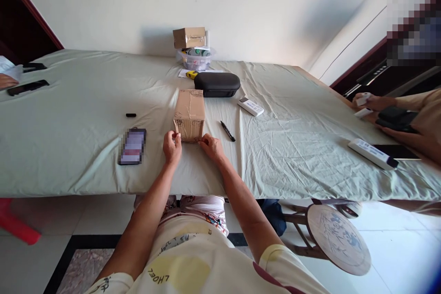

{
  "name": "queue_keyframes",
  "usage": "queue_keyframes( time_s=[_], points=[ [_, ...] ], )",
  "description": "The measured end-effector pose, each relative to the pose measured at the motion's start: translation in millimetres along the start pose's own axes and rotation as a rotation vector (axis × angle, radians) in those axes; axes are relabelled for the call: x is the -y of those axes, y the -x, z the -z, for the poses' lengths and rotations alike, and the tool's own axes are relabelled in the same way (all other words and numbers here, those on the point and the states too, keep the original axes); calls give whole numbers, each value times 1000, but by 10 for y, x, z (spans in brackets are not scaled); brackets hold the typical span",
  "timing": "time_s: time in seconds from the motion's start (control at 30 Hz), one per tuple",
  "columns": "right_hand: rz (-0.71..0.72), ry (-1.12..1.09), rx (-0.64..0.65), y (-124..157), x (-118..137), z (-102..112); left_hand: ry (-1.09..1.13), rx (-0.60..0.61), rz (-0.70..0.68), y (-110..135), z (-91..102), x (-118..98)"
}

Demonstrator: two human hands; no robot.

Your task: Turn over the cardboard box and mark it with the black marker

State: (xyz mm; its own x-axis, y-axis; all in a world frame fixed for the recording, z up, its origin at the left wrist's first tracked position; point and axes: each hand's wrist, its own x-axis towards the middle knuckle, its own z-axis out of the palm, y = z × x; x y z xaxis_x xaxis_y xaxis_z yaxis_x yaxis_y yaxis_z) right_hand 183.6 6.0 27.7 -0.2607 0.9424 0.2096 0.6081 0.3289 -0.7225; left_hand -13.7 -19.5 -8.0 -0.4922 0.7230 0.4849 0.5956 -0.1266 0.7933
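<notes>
A small brown cardboard box (190, 105) stands on the cloth in front of me, with dark pen scribbles on its top and near edges. Tape shines on its near side. My left hand (172, 147) is closed at the box's near left corner, fingertips pinched against it. At the lower near right corner, my right hand (212, 147) is also closed, thumb and fingers pinching the edge. To the right of the box lies a black marker (228, 131) without its cap. A small black cap (131, 115) lies off to the left, above a phone (132, 146) with a lit screen.
Behind the box are a black zip case (217, 83), a yellow tool (191, 74) and a plastic tub (196, 60) topped by another carton (189, 37). White devices (251, 106) lie rightward. Other people's hands show at both table ends. A round stool (338, 239) stands below right.
</notes>
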Motion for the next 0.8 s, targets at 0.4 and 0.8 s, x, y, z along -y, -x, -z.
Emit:
queue_keyframes(
  time_s=[0.4, 0.8],
  points=[
    [27, 55, -27, -5, -110, -33, 56, 57, 51, -20, 19, -1],
    [112, 45, 48, -6, -50, 21, -11, 8, 17, -26, 13, -24]
  ],
)
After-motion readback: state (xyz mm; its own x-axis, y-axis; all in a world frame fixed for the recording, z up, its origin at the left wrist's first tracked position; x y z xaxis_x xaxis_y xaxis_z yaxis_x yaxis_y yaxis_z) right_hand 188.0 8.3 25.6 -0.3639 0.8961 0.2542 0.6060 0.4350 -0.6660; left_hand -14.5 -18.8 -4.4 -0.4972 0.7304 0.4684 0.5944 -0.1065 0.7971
